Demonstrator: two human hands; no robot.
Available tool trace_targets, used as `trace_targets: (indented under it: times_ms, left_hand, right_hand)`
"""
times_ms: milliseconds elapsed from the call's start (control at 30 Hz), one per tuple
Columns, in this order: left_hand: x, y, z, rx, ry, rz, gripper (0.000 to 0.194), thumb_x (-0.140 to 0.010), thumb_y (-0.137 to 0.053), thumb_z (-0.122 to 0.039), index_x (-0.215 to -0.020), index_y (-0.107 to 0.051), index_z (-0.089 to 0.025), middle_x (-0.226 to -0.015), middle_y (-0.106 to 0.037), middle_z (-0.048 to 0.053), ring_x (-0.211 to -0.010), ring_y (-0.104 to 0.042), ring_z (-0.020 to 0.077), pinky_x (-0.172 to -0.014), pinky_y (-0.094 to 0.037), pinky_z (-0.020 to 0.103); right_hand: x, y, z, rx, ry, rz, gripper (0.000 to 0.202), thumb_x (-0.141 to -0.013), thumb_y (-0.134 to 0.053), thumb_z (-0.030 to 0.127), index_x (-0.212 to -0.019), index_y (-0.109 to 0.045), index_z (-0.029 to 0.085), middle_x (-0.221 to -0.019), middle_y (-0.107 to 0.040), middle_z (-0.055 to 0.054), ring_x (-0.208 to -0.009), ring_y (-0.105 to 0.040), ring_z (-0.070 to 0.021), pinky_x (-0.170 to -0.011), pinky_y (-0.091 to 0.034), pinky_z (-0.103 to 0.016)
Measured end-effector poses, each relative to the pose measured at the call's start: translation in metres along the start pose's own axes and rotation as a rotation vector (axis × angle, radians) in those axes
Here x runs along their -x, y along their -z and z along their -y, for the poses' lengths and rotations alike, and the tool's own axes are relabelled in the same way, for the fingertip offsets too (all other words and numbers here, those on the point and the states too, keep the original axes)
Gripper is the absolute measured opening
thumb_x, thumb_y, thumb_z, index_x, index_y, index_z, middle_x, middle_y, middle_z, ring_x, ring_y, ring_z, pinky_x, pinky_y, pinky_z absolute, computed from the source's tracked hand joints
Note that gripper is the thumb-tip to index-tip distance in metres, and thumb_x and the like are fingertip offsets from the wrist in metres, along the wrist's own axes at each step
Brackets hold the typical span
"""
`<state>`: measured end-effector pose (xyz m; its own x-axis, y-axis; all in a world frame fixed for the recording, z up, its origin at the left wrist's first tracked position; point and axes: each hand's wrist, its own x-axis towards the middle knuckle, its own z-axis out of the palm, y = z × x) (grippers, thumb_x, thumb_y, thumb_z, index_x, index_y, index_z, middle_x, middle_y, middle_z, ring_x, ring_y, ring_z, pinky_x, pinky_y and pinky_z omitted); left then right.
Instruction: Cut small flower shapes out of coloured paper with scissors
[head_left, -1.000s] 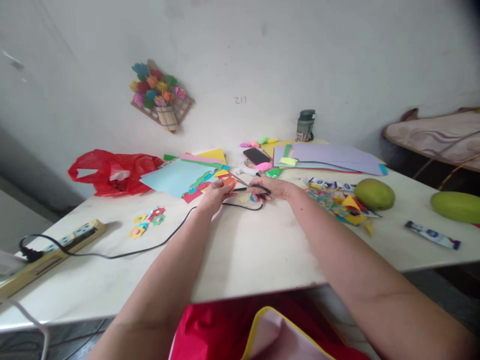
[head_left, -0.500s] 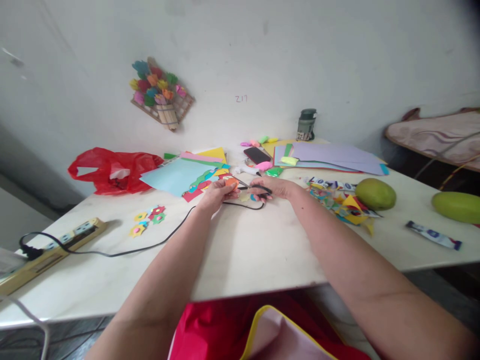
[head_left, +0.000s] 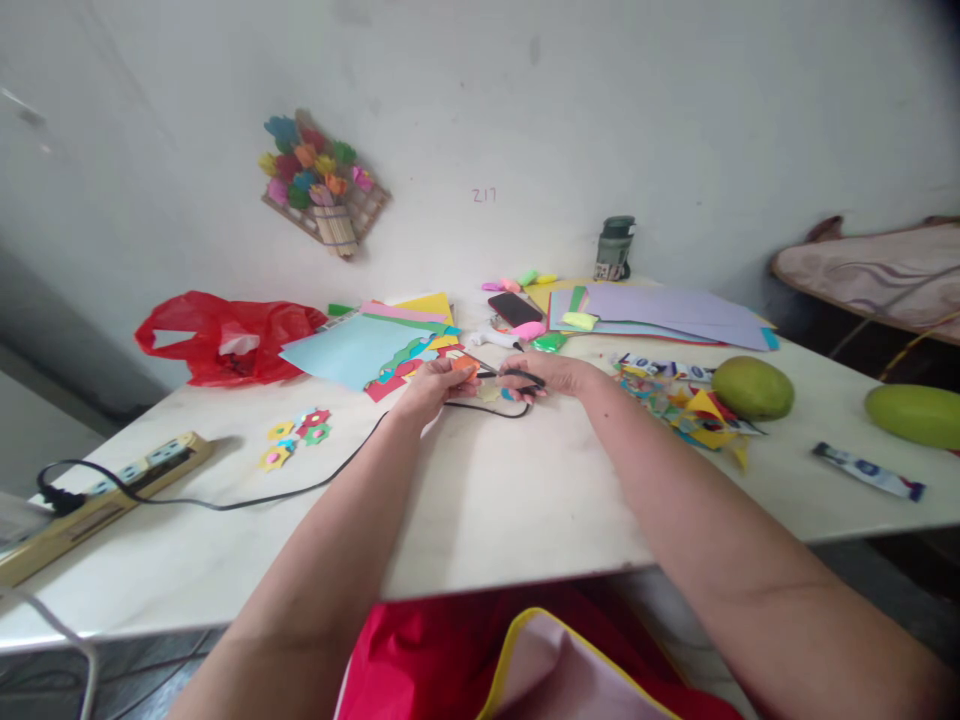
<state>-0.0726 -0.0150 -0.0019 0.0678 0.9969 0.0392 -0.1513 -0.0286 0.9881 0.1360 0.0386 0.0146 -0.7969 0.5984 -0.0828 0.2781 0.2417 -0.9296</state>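
Pinched in my left hand [head_left: 435, 388] is a small piece of orange paper [head_left: 465, 364]. My right hand [head_left: 551, 373] is closed round the black handles of a pair of scissors [head_left: 531, 378], whose blades point left toward the orange paper. Just beyond my hands lie red paper strips and wavy-edged cut paper [head_left: 401, 362]. A white glue gun [head_left: 491, 339] rests behind them. Several small paper flowers [head_left: 304, 430] in yellow, red, green and blue lie to the left on the table.
A black cable runs from a power strip [head_left: 150, 480] across the table below my hands. Paper scraps [head_left: 697, 410], a green mango [head_left: 752, 388] and a glue tube [head_left: 868, 472] are at the right. A red plastic bag [head_left: 225, 340], blue paper [head_left: 345, 350] and a phone [head_left: 514, 309] lie further back.
The orange paper in my left hand and the scissors have shifted slightly relative to each other. My hands stay in nearly the same place.
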Motion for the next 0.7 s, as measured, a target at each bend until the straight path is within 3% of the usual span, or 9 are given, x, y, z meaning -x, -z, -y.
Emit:
trace_targets:
  times_ms: [700]
  left_hand:
    - [-0.0006, 0.0021, 0.0018, -0.016, -0.011, 0.010, 0.031, -0.057, -0.081, -0.031, -0.070, -0.062, -0.011, -0.063, -0.066, 0.004, -0.051, -0.059, 0.0107, -0.059, -0.051, 0.025]
  right_hand:
    - [0.0003, 0.0000, 0.0017, 0.055, -0.015, -0.003, 0.020, -0.075, -0.060, 0.034, -0.072, -0.054, 0.015, -0.055, -0.060, 0.000, -0.039, -0.044, -0.0053, -0.035, -0.025, -0.019]
